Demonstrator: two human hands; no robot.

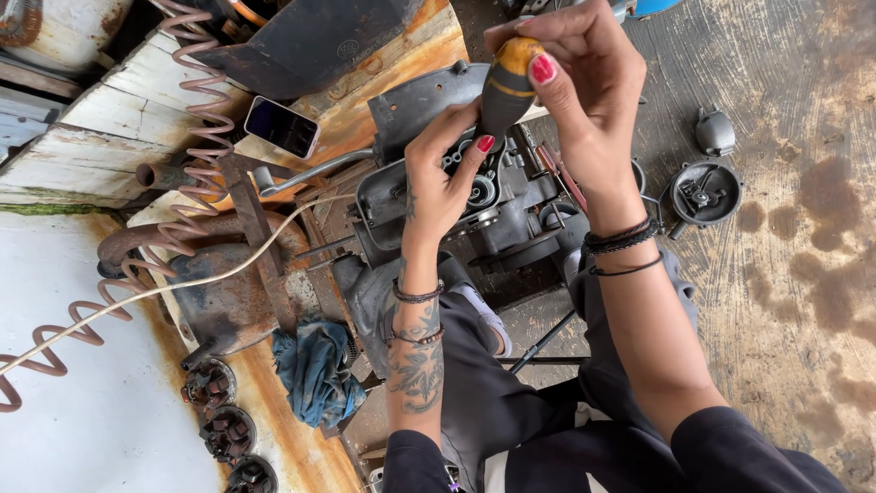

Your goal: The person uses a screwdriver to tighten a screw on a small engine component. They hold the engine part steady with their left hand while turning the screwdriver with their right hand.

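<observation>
Upright over the engine [474,196], the screwdriver [505,87] is gripped by the right hand [584,87]; the left hand [443,178] pinches its shaft below.

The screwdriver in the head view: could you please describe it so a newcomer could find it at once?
Start at the grey engine block in the middle of the frame. Above it, the right hand grips the top of the screwdriver handle while the left hand steadies its lower end. It is the only bulbous handle there, dark with an orange-yellow cap.
</observation>
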